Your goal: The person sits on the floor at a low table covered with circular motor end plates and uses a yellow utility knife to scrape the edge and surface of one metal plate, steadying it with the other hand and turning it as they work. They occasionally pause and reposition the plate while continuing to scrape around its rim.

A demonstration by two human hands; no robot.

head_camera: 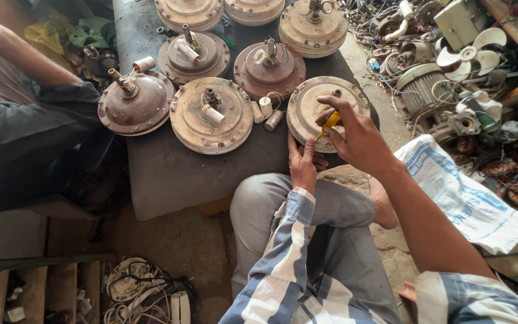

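Striped sleeves lead to both hands: right hand (355, 135) pinches a yellow-handled screwdriver (331, 122). Left hand (303, 162), fingers flat together, steadies the round, dusty metal fan-motor housing (313, 108). It looks heavy and rigid, best gripped at its rim.

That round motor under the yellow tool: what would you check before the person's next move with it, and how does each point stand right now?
1. Right hand grips the yellow-handled tool: ok.
2. Tool tip set on the nearest round motor: cannot tell, the fingers hide it.
3. Left hand steadies that motor at its near edge: ok.
4. Motor fully on the dark bench: not ok, its near rim sits at or past the edge.
5. Small cylinders beside the motor are apart from the tool: ok.
6. Other person's arm is well away from the hands: ok.
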